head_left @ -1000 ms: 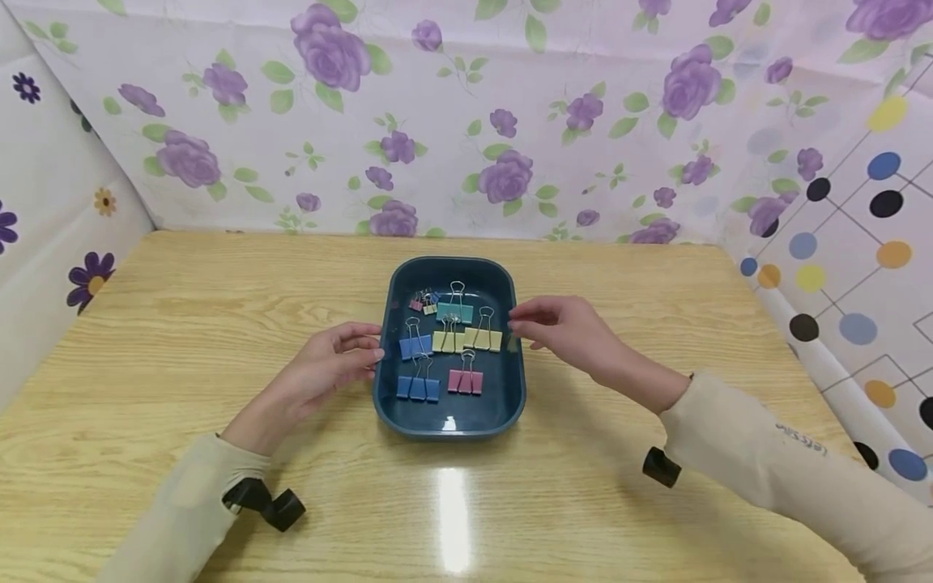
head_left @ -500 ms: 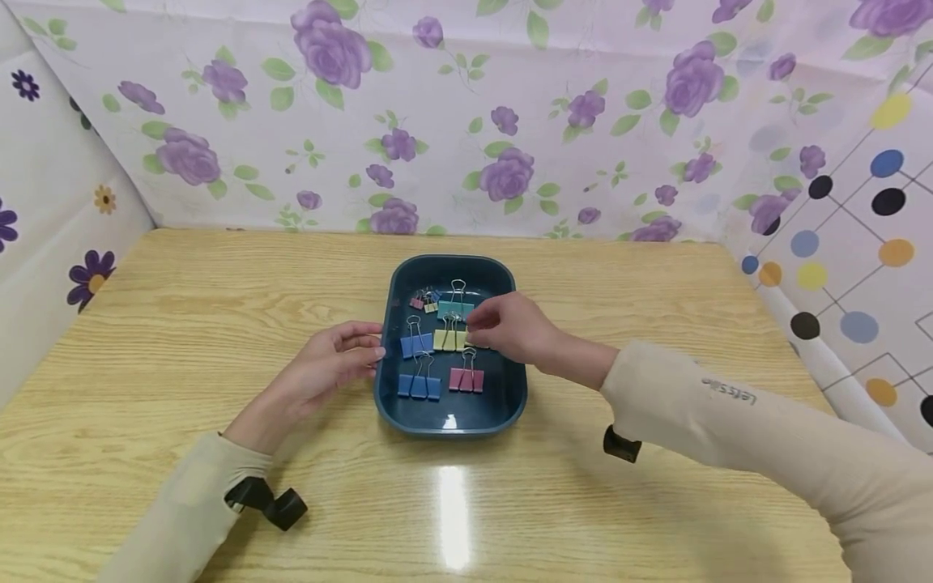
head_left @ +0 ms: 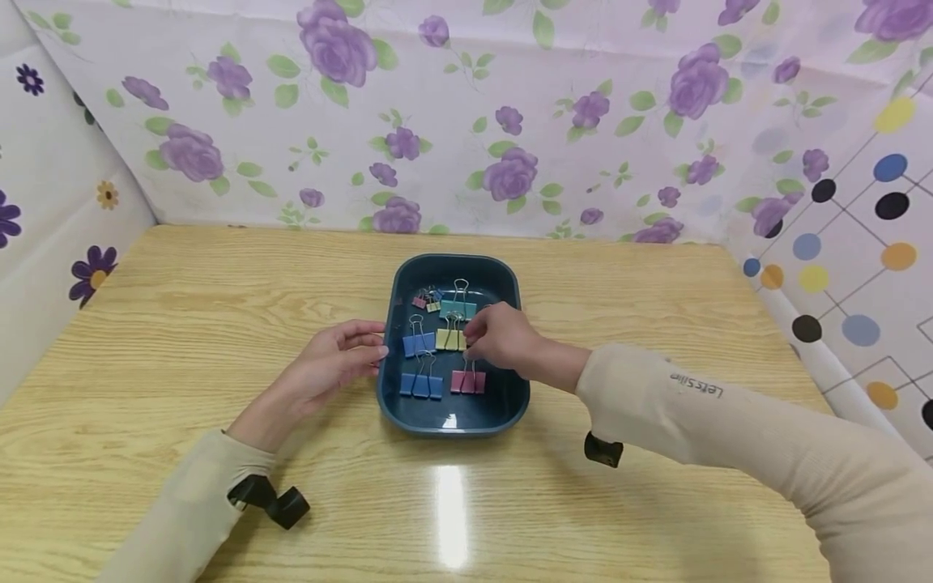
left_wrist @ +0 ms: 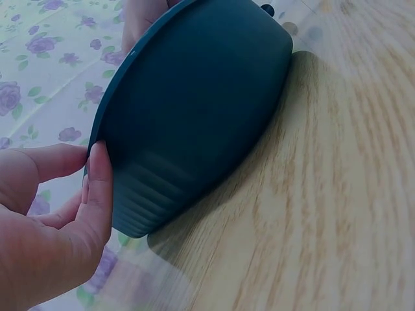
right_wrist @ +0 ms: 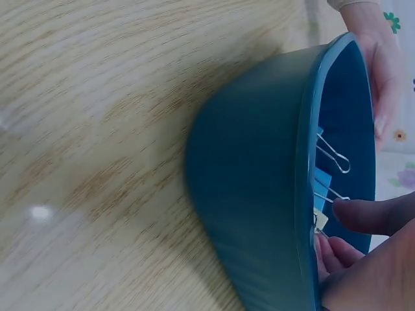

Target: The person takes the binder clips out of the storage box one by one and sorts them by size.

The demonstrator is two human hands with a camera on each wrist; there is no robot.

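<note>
Several coloured metal binder clips lie inside a dark teal plastic tray (head_left: pixel 510 402) at the centre of the head view, on a pale wood-grain counter (head_left: pixel 182 324). The left hand (head_left: pixel 331 364) rests at the tray's left rim with fingers straight and relaxed, their tips touching the outer wall – a light brace, it seems, that keeps the tray from sliding; the left wrist view shows a fingertip laid flat against the ribbed side. The right hand (head_left: pixel 503 336) has reached over the right rim into the tray, fingers curled and drawn together over a yellow binder clip (head_left: pixel 450 338) in the middle row; the right wrist view shows fingertips closing just beside a yellow clip and its wire handles, but whether they already pinch it I cannot tell. Near it lie a teal binder clip (head_left: pixel 457 308) above, two blue binder clips (head_left: pixel 419 364) to the left and a pink binder clip (head_left: pixel 468 380) below – packed close, so fingers have little slack between neighbours. The tray's walls are low and rounded. Bare counter lies on every side of the tray, bounded by a floral cloth backdrop (head_left: pixel 466 121) across the top and patterned sheets at both edges of the frame.
</note>
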